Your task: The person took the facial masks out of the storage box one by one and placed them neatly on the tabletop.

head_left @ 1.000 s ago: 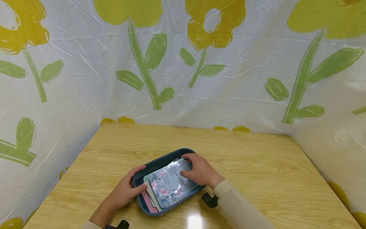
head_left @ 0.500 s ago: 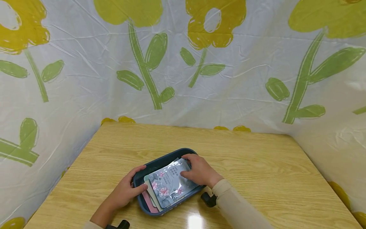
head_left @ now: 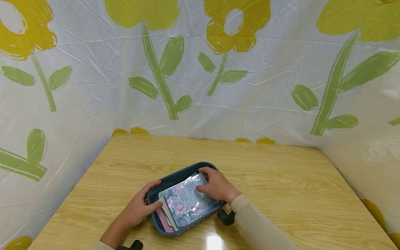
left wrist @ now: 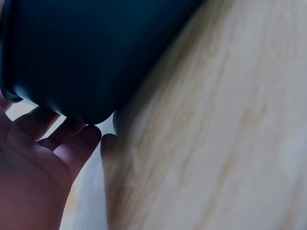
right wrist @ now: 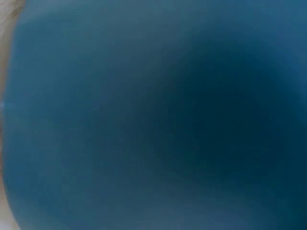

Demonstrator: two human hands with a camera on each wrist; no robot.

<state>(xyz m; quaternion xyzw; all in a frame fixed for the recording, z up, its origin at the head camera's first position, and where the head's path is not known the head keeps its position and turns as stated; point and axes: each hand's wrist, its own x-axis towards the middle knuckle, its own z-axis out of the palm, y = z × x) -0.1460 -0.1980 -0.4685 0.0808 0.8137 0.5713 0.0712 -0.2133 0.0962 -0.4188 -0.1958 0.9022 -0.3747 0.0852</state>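
A dark blue oblong bin with rounded ends sits slantwise on the table. Inside, a shiny grey-blue foil packet printed with pink flowers and dark characters lies on top, with pale green and pink packets showing beneath its left edge. My left hand grips the bin's left end, fingers against the outer wall and thumb over the rim by the packet edges; the left wrist view shows those fingers at the wall. At the right end, my right hand holds the foil packet's upper edge, thumb on its face. Blue wall fills the right wrist view.
A wood-grain table carries the bin near its front edge. White cloth with yellow flowers and green stems hangs behind and at both sides. Black wrist mounts sit close to the table below both wrists.
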